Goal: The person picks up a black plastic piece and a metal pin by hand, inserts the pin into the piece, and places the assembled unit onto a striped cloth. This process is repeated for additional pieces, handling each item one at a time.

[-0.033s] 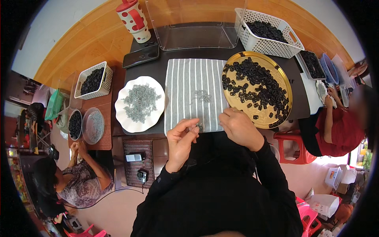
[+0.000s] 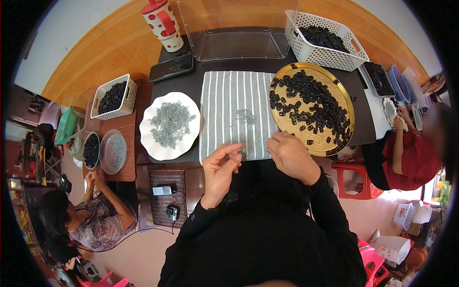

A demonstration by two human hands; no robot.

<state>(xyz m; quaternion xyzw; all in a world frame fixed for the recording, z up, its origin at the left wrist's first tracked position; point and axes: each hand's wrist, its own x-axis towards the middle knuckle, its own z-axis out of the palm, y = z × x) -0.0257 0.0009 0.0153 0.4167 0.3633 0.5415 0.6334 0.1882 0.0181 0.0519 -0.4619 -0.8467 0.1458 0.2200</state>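
Note:
Just past the near edge of a grey-and-white striped cloth [image 2: 217,105], my left hand [image 2: 221,170] is closed in a pinch. A tiny dark object shows by its fingertips, too small to name. My right hand [image 2: 294,158] is closed too, fingers pressed together at the cloth's near right corner, beside a round gold tray [image 2: 287,122]; whatever it holds is hidden. Small black ring-like pieces [image 2: 330,112] are scattered over the tray. A little heap of thin grey clips [image 2: 245,116] lies on the cloth. More such clips [image 2: 171,124] fill a white scalloped plate [image 2: 147,136] to the left.
Behind the cloth stands a clear plastic box [image 2: 239,45], with a phone [image 2: 171,68] and a dotted tumbler [image 2: 165,26] to its left. A white basket [image 2: 334,55] of black pieces is at the back right. Co-workers sit left [image 2: 103,220] and right [image 2: 411,148].

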